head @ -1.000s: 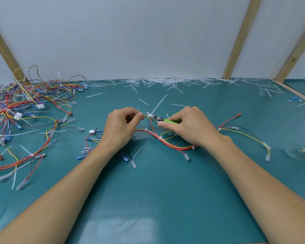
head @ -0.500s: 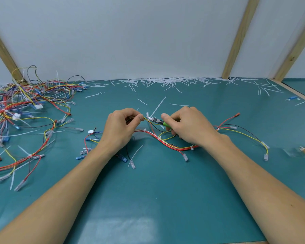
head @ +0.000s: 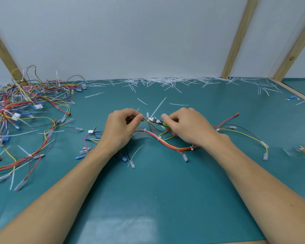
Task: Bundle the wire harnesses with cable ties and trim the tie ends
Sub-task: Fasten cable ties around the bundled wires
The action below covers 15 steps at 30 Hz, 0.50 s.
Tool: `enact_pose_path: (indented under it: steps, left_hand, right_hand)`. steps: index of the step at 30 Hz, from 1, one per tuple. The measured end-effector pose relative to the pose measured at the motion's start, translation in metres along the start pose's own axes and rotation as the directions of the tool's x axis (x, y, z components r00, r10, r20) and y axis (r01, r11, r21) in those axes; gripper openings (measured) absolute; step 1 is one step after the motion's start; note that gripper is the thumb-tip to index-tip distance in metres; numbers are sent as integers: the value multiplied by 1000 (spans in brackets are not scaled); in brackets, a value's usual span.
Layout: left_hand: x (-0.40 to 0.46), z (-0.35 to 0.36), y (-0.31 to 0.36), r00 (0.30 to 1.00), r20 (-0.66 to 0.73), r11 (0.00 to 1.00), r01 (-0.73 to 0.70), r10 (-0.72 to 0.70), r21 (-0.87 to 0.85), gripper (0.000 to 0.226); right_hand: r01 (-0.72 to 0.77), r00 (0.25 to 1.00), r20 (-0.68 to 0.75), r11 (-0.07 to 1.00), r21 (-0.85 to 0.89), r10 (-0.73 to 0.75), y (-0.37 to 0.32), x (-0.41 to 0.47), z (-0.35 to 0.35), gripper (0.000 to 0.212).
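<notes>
Two bare forearms reach forward over the teal surface (head: 148, 199). Just beyond them, a wire harness (head: 165, 142) of red, yellow and black wires lies across the surface between and under both hands, its plug ends fanned out to either side. The left hand (head: 121, 131) has its fingers (head: 130, 114) curled, thumb and forefinger pinching a raised strand of the harness. The right hand (head: 188, 127) curls its fingers round a green-handled cutter (head: 159, 122), whose tip points left at a white cable tie (head: 150, 118) on that strand, in the gap between the two hands. Whether the blades touch the tie is too small to tell. Farther left sits a tangled pile of harnesses (head: 25, 106). Along the far edge, against the white wall, lie scattered tie offcuts (head: 165, 82).
</notes>
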<state>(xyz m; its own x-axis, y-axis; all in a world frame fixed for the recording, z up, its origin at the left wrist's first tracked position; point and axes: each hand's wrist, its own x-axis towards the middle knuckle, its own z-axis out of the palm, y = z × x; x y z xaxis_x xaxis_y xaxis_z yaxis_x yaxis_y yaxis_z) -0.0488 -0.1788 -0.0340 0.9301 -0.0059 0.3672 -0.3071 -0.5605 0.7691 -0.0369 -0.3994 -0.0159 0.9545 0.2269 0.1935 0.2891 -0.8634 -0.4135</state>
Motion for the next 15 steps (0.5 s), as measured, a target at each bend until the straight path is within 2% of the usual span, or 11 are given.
enact_pose_path:
  steps: [15]
  left_hand:
    - [-1,0,0,1000,8,1000,-11,11,-1,15]
  right_hand:
    - [5,1000,4,1000,-17,-5,0,0,1,64]
